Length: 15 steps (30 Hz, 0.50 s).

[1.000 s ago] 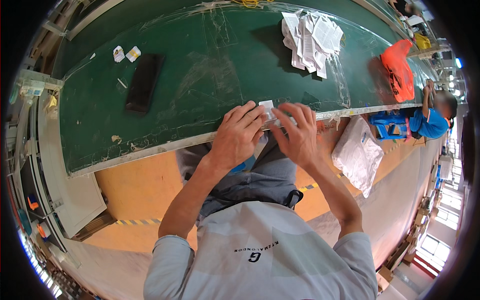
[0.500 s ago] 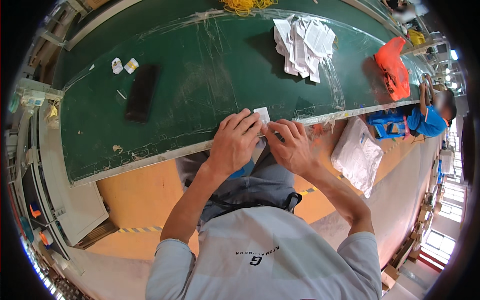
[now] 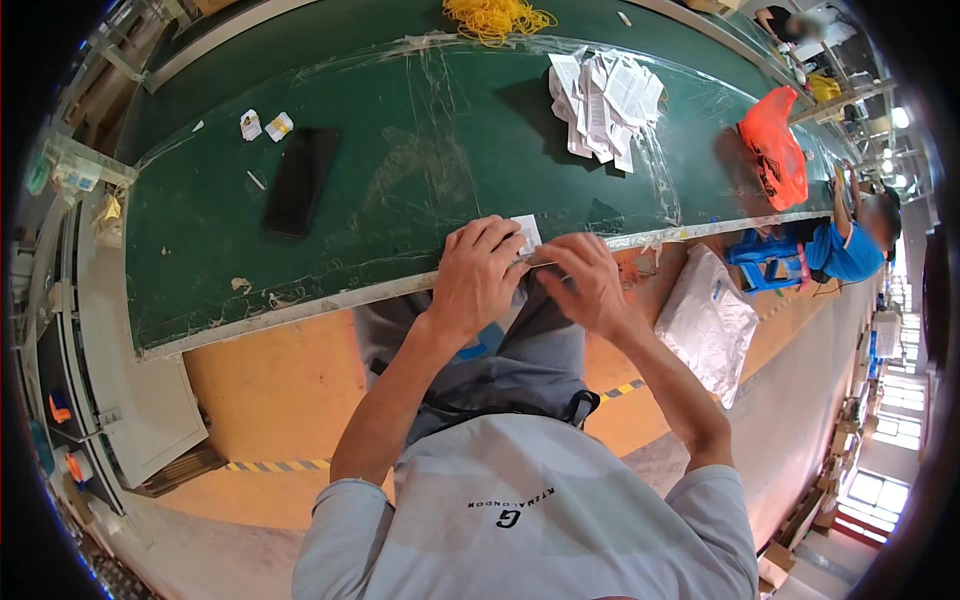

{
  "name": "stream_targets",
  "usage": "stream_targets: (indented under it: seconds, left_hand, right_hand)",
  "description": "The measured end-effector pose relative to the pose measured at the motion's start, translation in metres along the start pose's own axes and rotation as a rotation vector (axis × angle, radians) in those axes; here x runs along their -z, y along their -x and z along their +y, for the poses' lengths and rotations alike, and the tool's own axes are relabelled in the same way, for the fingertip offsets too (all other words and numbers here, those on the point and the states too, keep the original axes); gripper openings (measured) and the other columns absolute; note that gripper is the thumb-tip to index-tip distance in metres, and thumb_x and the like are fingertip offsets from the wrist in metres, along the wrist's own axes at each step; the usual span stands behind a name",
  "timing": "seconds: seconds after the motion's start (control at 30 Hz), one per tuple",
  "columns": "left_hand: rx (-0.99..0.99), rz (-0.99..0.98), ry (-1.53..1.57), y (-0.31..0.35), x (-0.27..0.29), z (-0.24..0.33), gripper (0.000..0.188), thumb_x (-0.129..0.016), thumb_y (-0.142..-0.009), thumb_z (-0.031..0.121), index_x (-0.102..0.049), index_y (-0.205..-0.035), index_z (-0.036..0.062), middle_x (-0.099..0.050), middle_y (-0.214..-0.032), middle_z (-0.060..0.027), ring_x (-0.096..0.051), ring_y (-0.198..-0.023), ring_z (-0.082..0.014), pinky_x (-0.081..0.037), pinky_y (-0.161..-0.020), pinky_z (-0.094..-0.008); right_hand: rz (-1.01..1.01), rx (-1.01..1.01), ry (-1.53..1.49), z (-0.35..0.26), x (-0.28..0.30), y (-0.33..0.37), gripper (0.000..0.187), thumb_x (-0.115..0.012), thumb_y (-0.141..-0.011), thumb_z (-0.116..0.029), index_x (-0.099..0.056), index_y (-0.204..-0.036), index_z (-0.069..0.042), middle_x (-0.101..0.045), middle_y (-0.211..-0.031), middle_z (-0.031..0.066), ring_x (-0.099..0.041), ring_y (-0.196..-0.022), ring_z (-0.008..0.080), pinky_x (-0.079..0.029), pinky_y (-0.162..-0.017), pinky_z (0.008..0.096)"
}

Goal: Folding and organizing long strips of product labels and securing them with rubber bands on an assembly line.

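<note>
At the near edge of the green table, a small white paper slip (image 3: pixel 528 231) lies under the fingers of my left hand (image 3: pixel 478 272). Those fingers are curled and press the slip down, with the thumb toward the right. My right hand (image 3: pixel 587 282) is close beside it, just over the table's rim, its fingers bent and drawn together at the slip's near side. A thin pale line shows between the two hands; what my right fingertips pinch is too small to make out.
A pile of printed white paper slips (image 3: pixel 605 105) lies far right of centre, yellow rubber bands (image 3: pixel 492 18) beyond. A dark phone-like slab (image 3: pixel 300 182) and two small white pieces (image 3: pixel 265 125) lie left. Right are a red plastic bag (image 3: pixel 776 150), a pale sack (image 3: pixel 708 325) and a seated co-worker (image 3: pixel 848 245).
My right hand has shifted slightly, its fingers now closer together at the slip's near edge. My left hand stays on the slip. The whole view has turned a little.
</note>
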<state>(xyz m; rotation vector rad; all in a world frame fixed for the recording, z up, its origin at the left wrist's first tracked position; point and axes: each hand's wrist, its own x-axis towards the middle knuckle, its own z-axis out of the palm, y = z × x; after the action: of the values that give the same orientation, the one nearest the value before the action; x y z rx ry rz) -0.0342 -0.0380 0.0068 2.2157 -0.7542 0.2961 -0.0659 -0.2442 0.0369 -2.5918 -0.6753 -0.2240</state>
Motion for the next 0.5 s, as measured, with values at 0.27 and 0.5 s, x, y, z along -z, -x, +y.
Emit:
stream_targets:
  seconds: [0.27, 0.5]
  left_hand:
    - [0.038, 0.062, 0.020, -0.011, -0.010, -0.004, 0.021, -0.075, -0.081, 0.016, -0.072, -0.099, 0.0062, -0.067, -0.109, -0.0013, -0.057, -0.107, -0.0240, -0.042, -0.090, -0.0407]
    - [0.050, 0.117, 0.047, -0.016, -0.013, -0.004, 0.010, -0.071, -0.085, 0.010, -0.072, -0.094, 0.0061, -0.068, -0.103, -0.0018, -0.058, -0.103, -0.0245, -0.042, -0.088, -0.0402]
  right_hand:
    - [-0.042, -0.038, -0.179, 0.027, 0.005, -0.026, 0.029, -0.077, -0.079, -0.010, -0.071, -0.107, -0.007, -0.062, -0.097, 0.0106, -0.061, -0.095, 0.0326, -0.050, -0.081, 0.0423]
    - [-0.078, -0.094, -0.304, 0.037, 0.004, -0.036, 0.012, -0.073, -0.086, -0.012, -0.074, -0.096, -0.006, -0.063, -0.091, 0.0094, -0.064, -0.081, 0.0311, -0.051, -0.072, 0.0410]
